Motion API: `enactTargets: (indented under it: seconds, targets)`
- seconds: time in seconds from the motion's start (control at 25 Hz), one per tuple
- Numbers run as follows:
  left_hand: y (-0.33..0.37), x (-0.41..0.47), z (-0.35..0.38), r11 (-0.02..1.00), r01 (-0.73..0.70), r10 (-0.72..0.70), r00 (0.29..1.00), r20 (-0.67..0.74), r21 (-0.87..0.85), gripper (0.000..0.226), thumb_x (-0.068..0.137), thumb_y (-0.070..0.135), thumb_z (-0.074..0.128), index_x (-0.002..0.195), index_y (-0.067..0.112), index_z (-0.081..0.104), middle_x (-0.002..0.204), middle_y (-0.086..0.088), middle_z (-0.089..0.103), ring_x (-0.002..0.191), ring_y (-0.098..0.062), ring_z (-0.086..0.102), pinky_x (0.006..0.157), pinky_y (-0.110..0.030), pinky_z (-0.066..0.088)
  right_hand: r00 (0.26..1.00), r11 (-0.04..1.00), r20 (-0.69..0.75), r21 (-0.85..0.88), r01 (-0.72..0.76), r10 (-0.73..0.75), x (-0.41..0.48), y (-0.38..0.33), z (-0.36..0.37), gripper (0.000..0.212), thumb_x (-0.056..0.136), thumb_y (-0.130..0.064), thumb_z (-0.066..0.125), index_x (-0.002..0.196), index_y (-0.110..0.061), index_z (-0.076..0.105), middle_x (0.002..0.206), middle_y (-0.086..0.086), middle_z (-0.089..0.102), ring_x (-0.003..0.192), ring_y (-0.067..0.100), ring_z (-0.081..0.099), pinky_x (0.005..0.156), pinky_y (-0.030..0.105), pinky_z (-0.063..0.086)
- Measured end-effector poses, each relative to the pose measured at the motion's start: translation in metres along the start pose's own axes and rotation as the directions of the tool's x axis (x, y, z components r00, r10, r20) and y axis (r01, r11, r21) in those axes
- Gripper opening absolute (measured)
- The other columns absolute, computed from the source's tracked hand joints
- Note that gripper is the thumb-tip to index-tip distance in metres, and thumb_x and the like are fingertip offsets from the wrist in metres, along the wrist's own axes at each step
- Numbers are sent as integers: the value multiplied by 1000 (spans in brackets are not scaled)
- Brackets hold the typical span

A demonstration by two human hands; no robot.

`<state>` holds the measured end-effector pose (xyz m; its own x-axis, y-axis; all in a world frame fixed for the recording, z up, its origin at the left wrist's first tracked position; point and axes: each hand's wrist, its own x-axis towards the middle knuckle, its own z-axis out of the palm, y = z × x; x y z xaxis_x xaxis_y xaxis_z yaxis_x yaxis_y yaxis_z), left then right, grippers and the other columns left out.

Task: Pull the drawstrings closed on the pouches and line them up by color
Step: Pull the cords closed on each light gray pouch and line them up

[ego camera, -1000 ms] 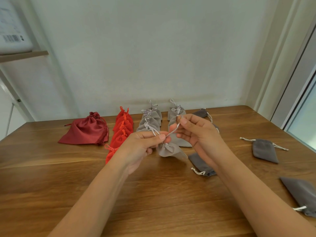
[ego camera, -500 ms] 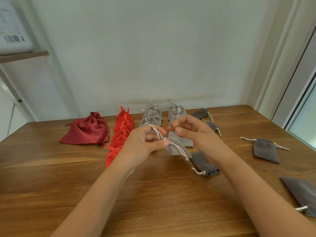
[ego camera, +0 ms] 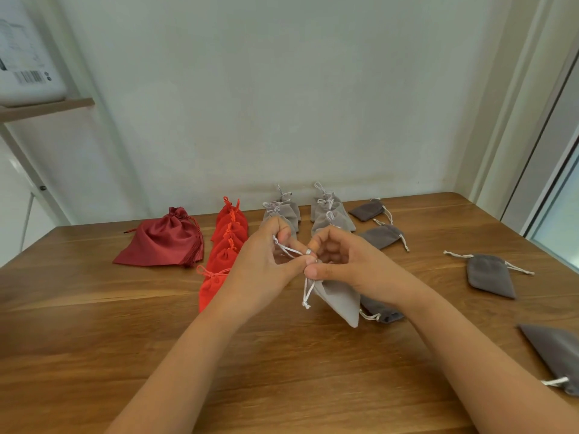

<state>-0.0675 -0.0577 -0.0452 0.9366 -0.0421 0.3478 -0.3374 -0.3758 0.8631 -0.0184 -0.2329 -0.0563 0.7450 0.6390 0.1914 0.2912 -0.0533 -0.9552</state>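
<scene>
A: A wooden table (ego camera: 125, 355) under a pale wall. What's on it, biggest first?

B: A dark red satin pouch (ego camera: 163, 242) at the left. Next to it is a row of red pouches (ego camera: 228, 242), then two light grey rows (ego camera: 329, 214). Dark grey pouches (ego camera: 490, 275) lie scattered on the right.

A: And the hands?

B: Both are raised over the table. The right hand (ego camera: 347, 264) pinches the neck of a light grey pouch (ego camera: 341, 300), which hangs below it. The left hand (ego camera: 266, 270) pinches one cord (ego camera: 286, 249), and the other cord (ego camera: 308, 292) dangles free.

A: What changed?

B: A second ago both hands drew the cords apart. Half a second ago the left held the pouch alone. The neck now looks gathered, so I judge it nearly ready for a grey row.
</scene>
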Motion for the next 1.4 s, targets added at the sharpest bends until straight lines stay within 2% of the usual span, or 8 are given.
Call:
enactTargets:
  seconds: [0.16, 0.28, 0.52, 0.68, 0.88, 1.08, 1.24, 1.4]
  targets:
    - [-2, -1, 4, 997, -52, 52, 999, -10, 57, 32, 78, 19, 68, 73, 22, 37, 74, 5, 63, 77, -18, 60, 76, -46, 52, 998, 1000, -67, 2, -5, 5, 0, -2, -3, 30, 64, -22, 80, 87, -19, 61, 82, -8, 68, 81, 15, 60, 80, 29, 50]
    - [-2, 0, 5, 988, -74, 80, 996, -47, 132, 34, 82, 10, 64, 70, 21, 35, 68, 10, 52, 68, -9, 46, 65, -31, 41, 996, 998, -86, 65, 0, 5, 0, -4, -3, 26, 66, -12, 79, 84, -15, 61, 79, -7, 68, 76, 11, 61, 73, 22, 51]
    - [-3, -1, 7, 973, -59, 99, 981, -168, 225, 22, 83, 11, 68, 86, 32, 62, 78, 9, 63, 75, 2, 57, 65, -14, 44, 995, 999, -96, 27, 41, -38, -2, -4, 1, 22, 67, -16, 79, 84, -15, 64, 83, -6, 69, 80, 11, 64, 75, 22, 52]
    - [-4, -2, 9, 965, -86, 136, 971, -196, 247, 11, 84, 14, 69, 85, 25, 68, 79, 13, 66, 75, 3, 59, 62, -11, 44, 991, 995, -136, 103, -4, 18, -1, -5, 3, 15, 78, -27, 67, 87, -15, 65, 82, -4, 69, 76, 8, 63, 70, 20, 49]
    - [-7, -2, 7, 951, -154, 217, 950, -225, 269, 9, 83, 15, 71, 83, 24, 69, 78, 13, 68, 75, -1, 61, 64, -10, 44, 988, 993, -147, 111, -32, 48, 1, -1, 6, 31, 77, -29, 69, 103, -13, 73, 102, 2, 74, 103, 16, 66, 93, 28, 50]
    - [-9, -1, 7, 942, -195, 270, 924, -270, 274, 7, 79, 11, 75, 82, 17, 74, 79, 10, 69, 76, 0, 63, 65, -11, 46, 964, 980, -266, 195, 42, 12, 0, -7, 9, 17, 72, -11, 73, 89, -8, 75, 86, 3, 75, 86, 10, 70, 76, 17, 52]
    - [-11, 3, 8, 882, -264, 361, 912, -198, 390, 12, 82, 18, 70, 92, 19, 76, 80, 7, 68, 80, -4, 61, 69, -11, 44, 936, 986, -348, 168, 8, 52, 1, -6, 9, 4, 81, -8, 69, 79, -10, 72, 78, 2, 71, 77, 12, 64, 73, 22, 49]
    - [-6, 3, 12, 912, -180, 229, 969, -95, 369, 6, 85, 20, 69, 84, 21, 74, 78, 18, 66, 82, -2, 60, 73, -17, 43, 881, 993, -462, 107, -55, 99, 7, 2, 0, 15, 90, -8, 58, 77, -13, 61, 77, 2, 63, 73, 12, 56, 70, 27, 43]
